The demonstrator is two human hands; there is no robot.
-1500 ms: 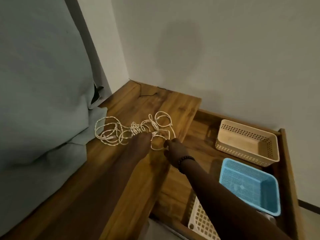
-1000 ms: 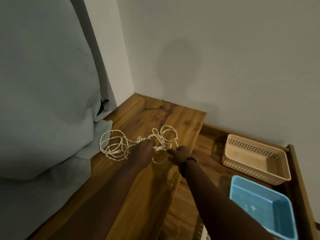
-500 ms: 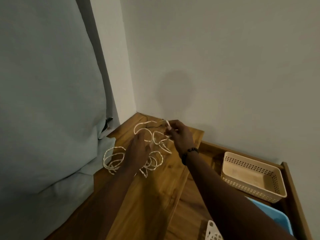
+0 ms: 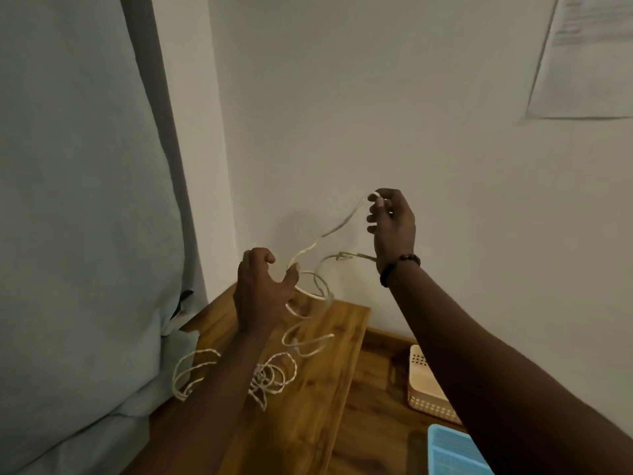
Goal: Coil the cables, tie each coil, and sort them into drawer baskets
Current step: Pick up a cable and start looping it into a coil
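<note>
right hand (image 4: 392, 228) raised, pinching white cable (image 4: 310, 293) end, left hand (image 4: 263, 291) below it, fingers loosely curled, cable across thumb, tangle on worktop (image 4: 308, 416) beneath

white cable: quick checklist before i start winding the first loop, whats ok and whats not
1. End held: right hand pinches the white cable near its tip: ok.
2. Left hand guiding: fingers spread, cable only at the thumb: not ok.
3. Untangled: loops still heaped on the wooden top: not ok.
4. Tie at hand: cannot tell.
5. Baskets reachable: beige basket and blue basket in view: ok.
</note>
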